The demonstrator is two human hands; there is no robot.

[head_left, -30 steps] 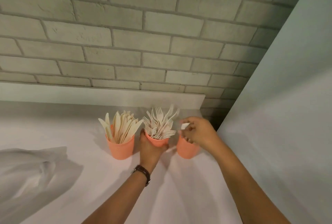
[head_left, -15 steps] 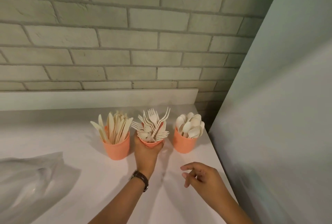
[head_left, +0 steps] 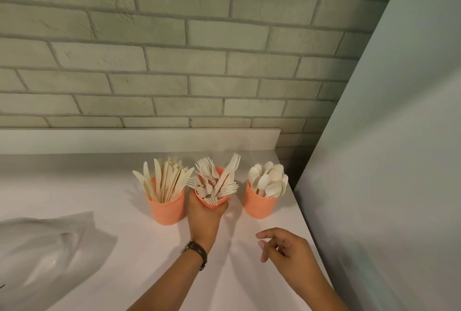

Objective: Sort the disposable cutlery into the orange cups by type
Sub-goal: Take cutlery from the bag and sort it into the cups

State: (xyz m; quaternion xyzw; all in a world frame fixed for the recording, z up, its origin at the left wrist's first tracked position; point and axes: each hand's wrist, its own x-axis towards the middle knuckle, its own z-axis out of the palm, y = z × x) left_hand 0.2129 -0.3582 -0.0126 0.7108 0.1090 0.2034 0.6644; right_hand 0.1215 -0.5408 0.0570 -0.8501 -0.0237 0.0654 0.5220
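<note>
Three orange cups stand in a row near the back of the white counter. The left cup [head_left: 167, 212] holds several pale knives [head_left: 164, 179]. The middle cup [head_left: 216, 204] is packed with forks [head_left: 216, 181], and my left hand [head_left: 204, 218] is wrapped around its front, tilting it slightly toward me. The right cup [head_left: 259, 204] holds spoons [head_left: 269, 181]. My right hand [head_left: 287, 252] hovers over the counter in front of the spoon cup, fingers loosely apart and holding nothing.
A crumpled clear plastic bag [head_left: 47, 248] lies on the counter at the left. A brick wall [head_left: 174, 61] runs behind the cups, and a tall pale panel [head_left: 399, 161] closes off the right side right beside the spoon cup.
My right hand has left the spoon cup and drawn back toward me, holding nothing. My left hand has stayed on the fork cup throughout.
</note>
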